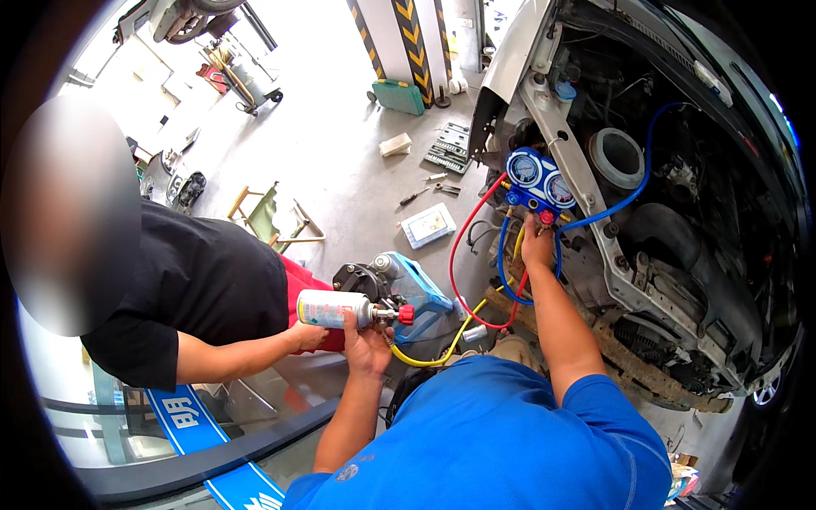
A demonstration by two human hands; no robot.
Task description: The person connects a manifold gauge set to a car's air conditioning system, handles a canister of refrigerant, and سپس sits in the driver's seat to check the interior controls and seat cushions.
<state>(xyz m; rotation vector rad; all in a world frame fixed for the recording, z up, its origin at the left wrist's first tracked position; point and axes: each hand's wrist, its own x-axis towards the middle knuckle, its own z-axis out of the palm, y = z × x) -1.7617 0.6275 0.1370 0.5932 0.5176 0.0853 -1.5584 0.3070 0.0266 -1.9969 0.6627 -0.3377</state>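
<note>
Left hand [371, 348] closed around the valve end of a white cylindrical metal can [333, 308], near left of centre; right hand [537, 248], fingers narrowed, grip undeterminable, at the lower edge of a blue twin-dial gauge manifold [541, 180], right, before an exposed engine bay [625, 159]; green rectangular case [399, 97], far centre.
</note>
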